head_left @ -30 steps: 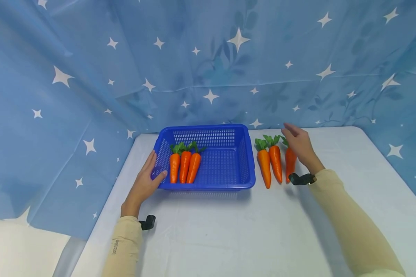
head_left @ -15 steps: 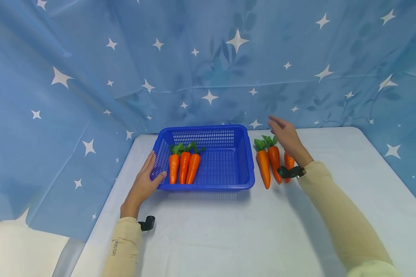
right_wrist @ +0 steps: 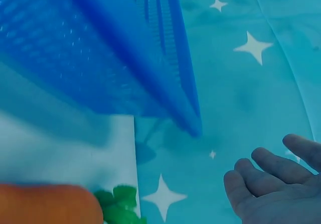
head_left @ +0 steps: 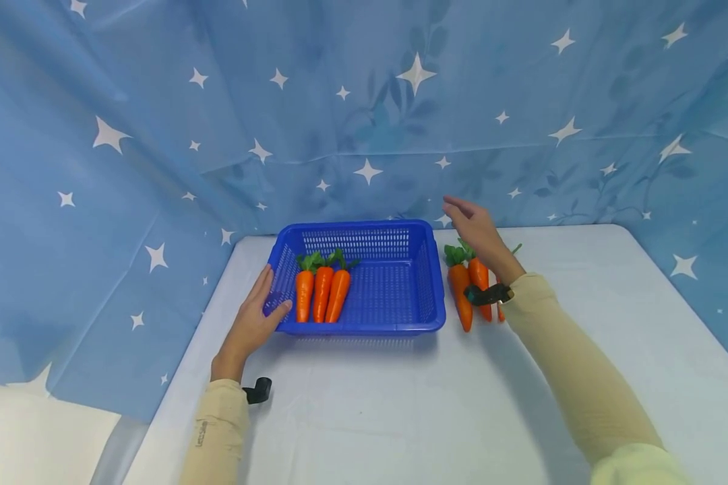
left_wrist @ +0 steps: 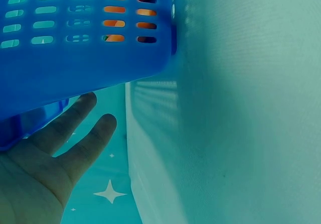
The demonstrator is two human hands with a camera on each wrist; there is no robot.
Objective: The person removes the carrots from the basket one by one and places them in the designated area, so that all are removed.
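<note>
Blue perforated plastic basket [head_left: 400, 283] at table centre, holding three carrots in basket [head_left: 323, 291] laid side by side along its 9 o'clock wall, green tops toward 12 o'clock. Left forearm, in a beige sleeve, extended from 7 o'clock; left hand [head_left: 251, 318] flat on the white table [head_left: 400, 404], fingers straight and relaxed, thumb and palm edge resting against the basket's near-left corner, nothing gripped; same fingers [left_wrist: 75, 128] seen from the wrist camera lying under the basket rim. Right forearm raised from 5 o'clock, crossing above the loose carrots [head_left: 468, 283], which lie on the table just beside the basket's 3 o'clock wall, one largely hidden behind the wrist. Right hand [head_left: 476, 229] held in the air over their leafy tops, fingers spread and nearly straight, pointing toward 10 o'clock, holding and touching nothing. Star-printed blue cloth [head_left: 364, 101] behind.
</note>
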